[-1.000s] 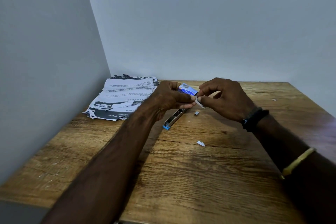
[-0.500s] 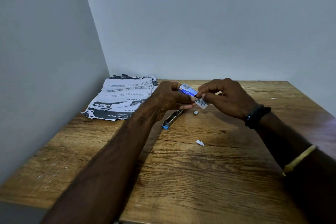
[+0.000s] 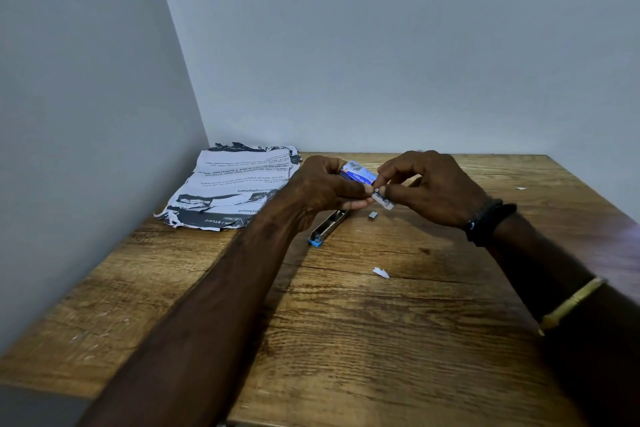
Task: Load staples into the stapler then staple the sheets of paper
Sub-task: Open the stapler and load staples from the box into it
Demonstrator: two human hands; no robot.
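My left hand (image 3: 323, 185) holds a small blue staple box (image 3: 357, 172) above the table. My right hand (image 3: 433, 185) pinches the box's white inner tray (image 3: 383, 199), which sticks out of the box toward me with grey staples in it. Below my hands the stapler (image 3: 329, 226), metal with a blue end, lies open on the wooden table (image 3: 381, 340). A short loose strip of staples (image 3: 372, 215) lies beside it. The printed sheets of paper (image 3: 230, 189), torn at the edges, lie in the back left corner.
A white paper scrap (image 3: 381, 272) lies in the table's middle, and a smaller one (image 3: 520, 188) at the far right. Grey walls close in the table at the left and back. I wear a dark wristband and a gold bangle on my right arm.
My right hand has drawn the white inner tray a little further out of the blue box. The stapler, loose staples and paper have not moved.
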